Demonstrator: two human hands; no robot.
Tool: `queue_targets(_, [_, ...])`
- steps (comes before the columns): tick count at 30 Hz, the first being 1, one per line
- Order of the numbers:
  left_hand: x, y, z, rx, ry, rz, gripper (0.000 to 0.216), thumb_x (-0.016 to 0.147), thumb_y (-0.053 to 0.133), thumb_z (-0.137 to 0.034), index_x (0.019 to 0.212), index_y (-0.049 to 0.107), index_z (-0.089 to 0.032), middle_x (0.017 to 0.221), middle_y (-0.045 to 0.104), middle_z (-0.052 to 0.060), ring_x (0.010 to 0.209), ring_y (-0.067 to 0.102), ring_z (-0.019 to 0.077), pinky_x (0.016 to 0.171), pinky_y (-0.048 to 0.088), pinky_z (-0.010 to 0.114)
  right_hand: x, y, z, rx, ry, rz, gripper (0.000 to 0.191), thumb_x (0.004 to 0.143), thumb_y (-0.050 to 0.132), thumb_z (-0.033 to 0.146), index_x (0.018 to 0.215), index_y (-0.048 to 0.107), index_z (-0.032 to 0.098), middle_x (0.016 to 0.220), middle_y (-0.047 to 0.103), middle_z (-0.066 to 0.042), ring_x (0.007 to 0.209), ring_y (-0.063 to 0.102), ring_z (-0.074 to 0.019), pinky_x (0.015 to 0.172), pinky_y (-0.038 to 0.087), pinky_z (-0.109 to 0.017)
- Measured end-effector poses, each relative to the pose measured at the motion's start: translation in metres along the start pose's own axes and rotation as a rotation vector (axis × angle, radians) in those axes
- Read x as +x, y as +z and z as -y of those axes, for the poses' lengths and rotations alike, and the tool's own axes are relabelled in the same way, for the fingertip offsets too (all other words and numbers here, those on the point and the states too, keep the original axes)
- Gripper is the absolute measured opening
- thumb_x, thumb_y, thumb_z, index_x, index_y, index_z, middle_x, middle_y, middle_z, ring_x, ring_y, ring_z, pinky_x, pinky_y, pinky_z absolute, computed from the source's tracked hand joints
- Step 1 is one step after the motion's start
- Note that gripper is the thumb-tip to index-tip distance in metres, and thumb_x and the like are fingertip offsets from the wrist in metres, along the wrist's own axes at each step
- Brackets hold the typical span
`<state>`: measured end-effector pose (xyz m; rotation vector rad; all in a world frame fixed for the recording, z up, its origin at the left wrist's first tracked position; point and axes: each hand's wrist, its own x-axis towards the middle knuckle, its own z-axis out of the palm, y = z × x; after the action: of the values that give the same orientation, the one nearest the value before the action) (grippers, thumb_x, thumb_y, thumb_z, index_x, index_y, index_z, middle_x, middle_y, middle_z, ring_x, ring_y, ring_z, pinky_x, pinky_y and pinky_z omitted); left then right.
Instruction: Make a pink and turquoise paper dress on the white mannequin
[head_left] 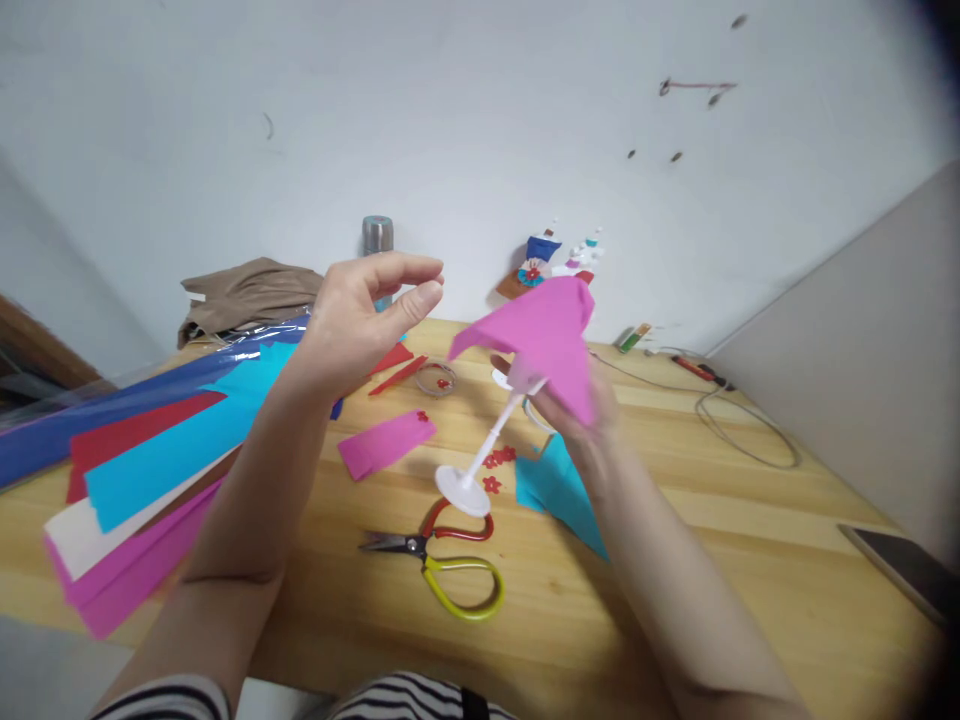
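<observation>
Pink paper (551,335) drapes over a stand (493,438) above the desk (690,540); the right hand (581,412) grips the stand, which slants down-left. The left hand (364,310), thumb and fingers apart, is left of the paper.

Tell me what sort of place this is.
Probably a craft workspace: a wooden table bearing red-and-yellow-handled scissors, coloured paper strips and small red flower cutouts.

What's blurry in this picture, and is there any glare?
In the head view, the right hand and raised pink paper look slightly smeared; same head view, glare streaks the clear plastic at left, and the frame's right edge is dark and blurred.
</observation>
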<state>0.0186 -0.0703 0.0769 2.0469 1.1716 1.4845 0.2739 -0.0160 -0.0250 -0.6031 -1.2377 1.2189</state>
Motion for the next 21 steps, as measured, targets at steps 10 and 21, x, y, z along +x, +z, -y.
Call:
queue_targets(10, [-0.001,0.012,-0.003,-0.051,-0.025,0.121,0.027,0.094,0.065,-0.034,0.113,0.077,-0.020,0.117,0.078,0.007,0.123,0.066,0.0323,0.114,0.050,0.052,-0.002,0.002,-0.006,0.104,0.002,0.042,0.042,0.081,0.068,0.070,0.104,0.071,0.035,0.128,0.072,-0.003,0.140,0.053,-0.0332,0.115,0.044,-0.070])
queue_targets(21, [0.003,0.054,0.009,-0.323,-0.116,0.318,0.039,0.076,0.077,-0.032,0.110,0.071,-0.014,0.116,0.077,0.011,0.107,0.072,0.0244,0.094,0.058,0.035,-0.008,0.014,-0.011,0.284,0.101,0.038,0.026,0.081,0.075,0.055,0.092,0.072,0.031,0.104,0.078,-0.005,0.121,0.065,-0.0313,0.110,0.050,-0.066])
